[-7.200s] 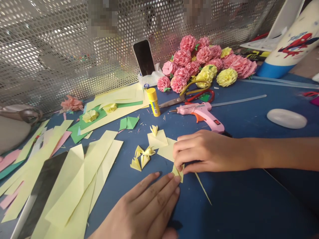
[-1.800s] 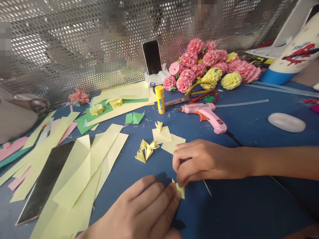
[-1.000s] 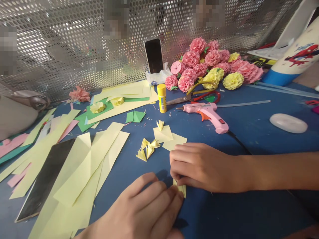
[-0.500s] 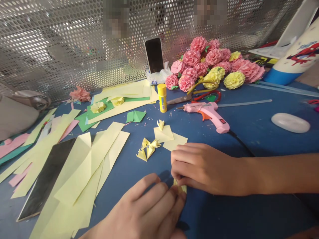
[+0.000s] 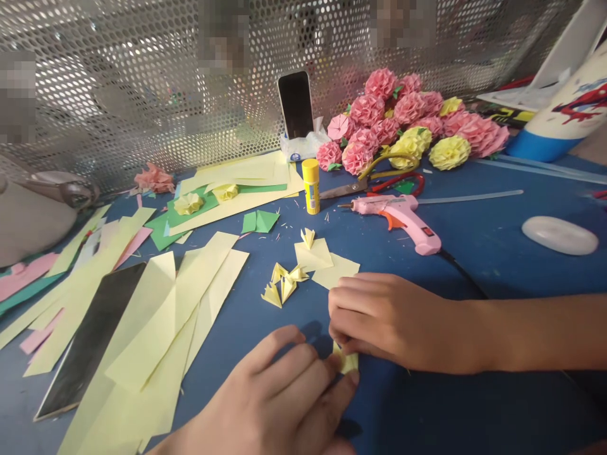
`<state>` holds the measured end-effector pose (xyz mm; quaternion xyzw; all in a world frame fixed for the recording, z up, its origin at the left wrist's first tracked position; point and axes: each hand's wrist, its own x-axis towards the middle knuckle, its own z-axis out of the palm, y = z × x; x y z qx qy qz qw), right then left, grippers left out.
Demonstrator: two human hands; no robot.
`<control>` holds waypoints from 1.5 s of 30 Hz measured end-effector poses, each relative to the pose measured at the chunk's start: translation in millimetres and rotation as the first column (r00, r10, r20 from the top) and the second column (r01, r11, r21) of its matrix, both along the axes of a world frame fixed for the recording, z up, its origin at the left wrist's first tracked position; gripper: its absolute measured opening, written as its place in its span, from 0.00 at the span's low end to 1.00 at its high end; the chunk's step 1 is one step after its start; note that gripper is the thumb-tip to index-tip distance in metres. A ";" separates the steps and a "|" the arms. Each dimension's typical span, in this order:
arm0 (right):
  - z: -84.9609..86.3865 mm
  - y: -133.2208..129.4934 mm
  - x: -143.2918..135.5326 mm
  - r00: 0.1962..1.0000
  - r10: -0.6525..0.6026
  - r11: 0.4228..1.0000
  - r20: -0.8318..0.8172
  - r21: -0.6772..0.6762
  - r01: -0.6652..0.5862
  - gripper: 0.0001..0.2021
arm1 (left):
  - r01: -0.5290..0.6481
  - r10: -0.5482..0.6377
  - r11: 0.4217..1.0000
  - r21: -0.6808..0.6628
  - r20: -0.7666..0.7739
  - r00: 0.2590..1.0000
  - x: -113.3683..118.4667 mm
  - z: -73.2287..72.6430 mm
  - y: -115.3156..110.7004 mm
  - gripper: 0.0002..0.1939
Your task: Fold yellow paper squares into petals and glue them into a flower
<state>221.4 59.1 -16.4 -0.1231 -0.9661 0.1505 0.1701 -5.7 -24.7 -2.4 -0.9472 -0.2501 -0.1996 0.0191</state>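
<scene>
A small piece of yellow paper (image 5: pixel 349 363) lies between my hands at the lower middle, partly hidden by fingers. My left hand (image 5: pixel 284 395) grips its left edge with curled fingertips. My right hand (image 5: pixel 384 322) comes from the right, its fingers bent and pressed on the upper part of the same piece. Just beyond are two flat yellow squares (image 5: pixel 336 270), one bearing a small folded yellow piece (image 5: pixel 308 238). Several more folded yellow pieces (image 5: pixel 284 282) sit in a cluster left of the squares.
Long yellow strips (image 5: pixel 190 309) and a dark tablet-like slab (image 5: pixel 90 341) lie left. A glue stick (image 5: pixel 311 188), scissors (image 5: pixel 348 189) and pink glue gun (image 5: pixel 398 218) stand or lie beyond my hands. Paper flowers (image 5: pixel 367 110) and a propped phone (image 5: pixel 296 105) are near the perforated metal panel (image 5: pixel 142 82).
The fingertips of my left hand have spread a little, and more of the small yellow paper shows between my hands. My right hand has barely moved.
</scene>
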 end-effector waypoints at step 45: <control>15.4 6.0 23.2 0.987 0.158 0.981 0.038 0.105 -0.161 0.17 | -0.043 0.041 0.996 -0.075 -0.018 0.999 0.8 5.3 5.2 0.19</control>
